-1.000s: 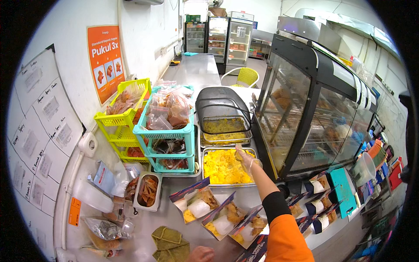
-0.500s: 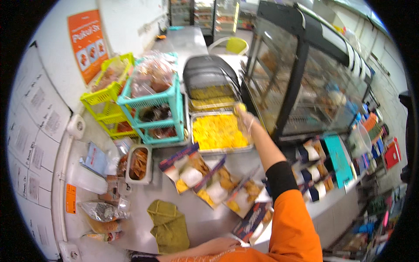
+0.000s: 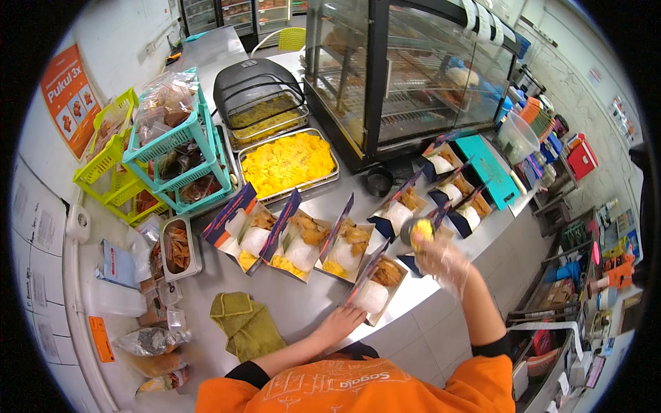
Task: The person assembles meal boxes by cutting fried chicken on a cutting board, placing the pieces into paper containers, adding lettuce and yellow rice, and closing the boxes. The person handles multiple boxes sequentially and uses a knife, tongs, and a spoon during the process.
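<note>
My right hand, in a clear plastic glove, is closed around a lump of yellow scrambled egg, raised over the right side of the counter. Right behind the lump shows a dark round cup; I cannot tell whether it is held. The fingers of my bare left hand are at the near left edge of the closest takeaway box, which holds white rice and fried chicken. Beside it stand more opened boxes, several with egg. A metal tray full of scrambled egg lies beyond.
A glass display cabinet stands at the back right, a small black bowl before it. Turquoise baskets are at left, near a metal container of brown food. An olive cloth lies near me. A turquoise box is right.
My right hand has drawn back from the egg tray toward me and the right, with egg in it. My left hand has moved forward to the nearest box. The view has shifted.
</note>
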`<state>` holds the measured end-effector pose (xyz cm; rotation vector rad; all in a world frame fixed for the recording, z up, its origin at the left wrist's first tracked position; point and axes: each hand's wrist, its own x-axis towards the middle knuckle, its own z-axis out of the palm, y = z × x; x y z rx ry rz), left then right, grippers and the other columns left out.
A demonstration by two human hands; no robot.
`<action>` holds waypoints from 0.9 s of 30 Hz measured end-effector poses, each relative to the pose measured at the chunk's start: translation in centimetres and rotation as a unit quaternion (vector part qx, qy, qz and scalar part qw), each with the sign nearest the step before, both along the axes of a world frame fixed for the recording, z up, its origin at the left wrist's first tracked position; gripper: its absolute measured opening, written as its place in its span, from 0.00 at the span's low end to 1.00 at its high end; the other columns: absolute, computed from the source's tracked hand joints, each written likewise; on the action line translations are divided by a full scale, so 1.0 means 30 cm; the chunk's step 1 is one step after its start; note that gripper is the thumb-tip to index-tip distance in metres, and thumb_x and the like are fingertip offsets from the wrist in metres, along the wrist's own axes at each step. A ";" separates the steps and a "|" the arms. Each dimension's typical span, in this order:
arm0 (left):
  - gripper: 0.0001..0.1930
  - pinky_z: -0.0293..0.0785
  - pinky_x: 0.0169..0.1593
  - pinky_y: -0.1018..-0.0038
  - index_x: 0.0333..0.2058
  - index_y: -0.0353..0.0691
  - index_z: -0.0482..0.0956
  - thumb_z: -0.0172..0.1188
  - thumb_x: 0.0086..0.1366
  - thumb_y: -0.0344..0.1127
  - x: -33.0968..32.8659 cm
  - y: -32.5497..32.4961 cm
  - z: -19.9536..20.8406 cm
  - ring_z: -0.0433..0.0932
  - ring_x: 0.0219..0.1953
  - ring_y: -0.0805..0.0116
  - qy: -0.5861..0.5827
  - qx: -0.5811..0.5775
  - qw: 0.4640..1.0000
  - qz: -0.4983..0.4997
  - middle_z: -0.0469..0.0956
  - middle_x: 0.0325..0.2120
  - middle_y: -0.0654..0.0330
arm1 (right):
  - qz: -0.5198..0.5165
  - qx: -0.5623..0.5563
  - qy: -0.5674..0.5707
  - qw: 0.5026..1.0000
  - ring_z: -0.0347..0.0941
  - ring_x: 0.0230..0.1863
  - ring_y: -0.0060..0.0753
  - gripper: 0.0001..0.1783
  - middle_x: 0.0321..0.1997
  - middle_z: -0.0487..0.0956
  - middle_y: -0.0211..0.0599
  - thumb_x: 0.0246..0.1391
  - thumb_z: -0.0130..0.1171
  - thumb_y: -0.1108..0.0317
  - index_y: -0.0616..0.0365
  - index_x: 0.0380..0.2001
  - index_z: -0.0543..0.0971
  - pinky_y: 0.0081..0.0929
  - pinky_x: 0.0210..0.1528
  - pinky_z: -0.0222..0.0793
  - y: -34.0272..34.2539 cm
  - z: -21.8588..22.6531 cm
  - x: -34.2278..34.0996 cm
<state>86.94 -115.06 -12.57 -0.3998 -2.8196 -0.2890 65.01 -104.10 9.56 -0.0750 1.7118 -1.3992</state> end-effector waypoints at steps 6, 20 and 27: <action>0.13 0.68 0.45 0.73 0.37 0.43 0.75 0.52 0.51 0.34 0.049 -0.118 -0.030 0.72 0.40 0.71 0.098 0.033 0.988 -0.119 0.73 0.33 0.65 | 0.117 0.265 0.240 0.926 0.76 0.29 0.44 0.39 0.29 0.78 0.49 0.48 0.55 0.38 0.64 0.48 0.66 0.37 0.30 0.71 0.118 -0.309 0.304; 0.13 0.73 0.41 0.74 0.36 0.39 0.77 0.54 0.49 0.30 0.146 -0.174 -0.013 0.74 0.37 0.68 0.153 0.095 0.975 -0.127 0.76 0.34 0.63 | 0.205 0.228 0.603 0.736 0.69 0.30 0.49 0.37 0.29 0.69 0.46 0.42 0.56 0.69 0.47 0.59 0.61 0.44 0.31 0.67 0.070 -0.537 0.590; 0.13 0.74 0.39 0.73 0.37 0.39 0.77 0.55 0.50 0.30 0.164 -0.182 -0.039 0.75 0.36 0.67 0.154 0.107 0.972 -0.140 0.76 0.34 0.62 | 0.197 0.190 0.612 0.742 0.68 0.30 0.51 0.38 0.28 0.69 0.47 0.40 0.57 0.70 0.52 0.59 0.60 0.46 0.33 0.66 0.063 -0.531 0.607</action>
